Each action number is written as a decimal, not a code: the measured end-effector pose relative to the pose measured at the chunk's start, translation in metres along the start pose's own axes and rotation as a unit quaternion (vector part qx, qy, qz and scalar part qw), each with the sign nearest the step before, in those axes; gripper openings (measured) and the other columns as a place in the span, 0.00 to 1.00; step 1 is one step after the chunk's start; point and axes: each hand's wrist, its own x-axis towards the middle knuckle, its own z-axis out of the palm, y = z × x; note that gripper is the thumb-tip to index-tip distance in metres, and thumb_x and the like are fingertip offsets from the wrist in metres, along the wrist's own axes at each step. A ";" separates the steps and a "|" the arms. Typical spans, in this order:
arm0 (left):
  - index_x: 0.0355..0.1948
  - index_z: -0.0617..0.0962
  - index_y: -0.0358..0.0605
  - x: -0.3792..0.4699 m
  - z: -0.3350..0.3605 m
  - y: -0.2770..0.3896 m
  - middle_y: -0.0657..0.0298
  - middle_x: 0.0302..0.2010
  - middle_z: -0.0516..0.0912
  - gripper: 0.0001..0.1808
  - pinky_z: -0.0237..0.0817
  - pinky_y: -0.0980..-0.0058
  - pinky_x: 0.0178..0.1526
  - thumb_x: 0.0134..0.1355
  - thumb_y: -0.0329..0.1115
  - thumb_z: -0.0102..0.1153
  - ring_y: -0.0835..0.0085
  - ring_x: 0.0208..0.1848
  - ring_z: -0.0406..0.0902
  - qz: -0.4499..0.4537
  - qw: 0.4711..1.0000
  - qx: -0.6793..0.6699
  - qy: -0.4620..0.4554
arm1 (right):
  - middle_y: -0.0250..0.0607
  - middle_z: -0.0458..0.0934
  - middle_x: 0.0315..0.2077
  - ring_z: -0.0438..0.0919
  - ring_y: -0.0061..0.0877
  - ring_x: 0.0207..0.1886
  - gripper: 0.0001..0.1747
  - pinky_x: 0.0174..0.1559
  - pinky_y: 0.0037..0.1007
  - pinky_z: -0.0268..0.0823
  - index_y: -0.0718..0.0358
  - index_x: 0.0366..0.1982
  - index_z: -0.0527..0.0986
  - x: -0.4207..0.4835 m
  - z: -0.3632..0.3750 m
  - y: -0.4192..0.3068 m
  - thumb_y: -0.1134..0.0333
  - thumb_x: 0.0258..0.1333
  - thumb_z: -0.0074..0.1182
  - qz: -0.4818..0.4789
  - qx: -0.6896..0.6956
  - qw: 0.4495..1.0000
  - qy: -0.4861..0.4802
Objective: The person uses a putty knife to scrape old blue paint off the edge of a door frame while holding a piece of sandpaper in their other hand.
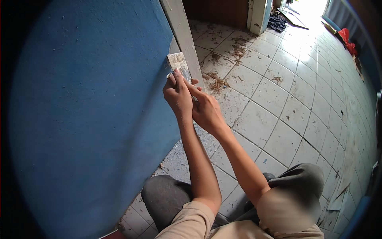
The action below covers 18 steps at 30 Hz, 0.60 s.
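Observation:
Both of my hands are together on a putty knife, its broad, stained metal blade [178, 61] against the right edge of a blue painted wall [113, 89]. My left hand [179, 92] is closed around the tool, with a finger laid along the blade. My right hand [207, 109] grips it from the other side, just below the blade. Most of the handle is hidden by my fingers. Directly above the blade, a small grey patch [174, 47] shows where the blue paint is gone, beside a whitish door frame [188, 35].
White floor tiles [264, 98] bear brown debris [218, 83] and paint flakes [176, 155]. A dark crumpled cloth [277, 23] and a flat panel [294, 18] lie near the bright doorway. Something red [346, 38] lies along the right wall. My bent knees are below my arms.

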 end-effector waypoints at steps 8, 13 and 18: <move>0.21 0.75 0.33 0.030 0.017 0.005 0.57 0.16 0.79 0.22 0.65 0.71 0.24 0.63 0.42 0.42 0.70 0.19 0.77 0.062 0.992 0.100 -0.039 | 0.52 0.77 0.35 0.78 0.28 0.35 0.30 0.41 0.29 0.66 0.51 0.56 0.63 0.027 -0.011 -0.012 0.70 0.47 0.49 0.043 0.101 0.994 0.025; 0.19 0.75 0.35 0.026 -0.001 0.002 0.58 0.15 0.79 0.23 0.64 0.74 0.19 0.62 0.43 0.44 0.72 0.15 0.75 0.055 0.990 0.124 -0.029 | 0.51 0.74 0.44 0.74 0.29 0.47 0.30 0.45 0.28 0.65 0.52 0.56 0.63 0.017 0.006 -0.016 0.70 0.48 0.49 0.062 0.151 0.987 0.013; 0.19 0.74 0.35 0.003 -0.014 -0.008 0.57 0.15 0.78 0.23 0.63 0.78 0.15 0.62 0.44 0.45 0.74 0.12 0.73 -0.018 1.000 0.020 -0.003 | 0.49 0.76 0.42 0.76 0.24 0.42 0.30 0.40 0.25 0.67 0.51 0.56 0.63 -0.006 0.030 0.006 0.73 0.48 0.50 0.002 0.152 0.988 0.040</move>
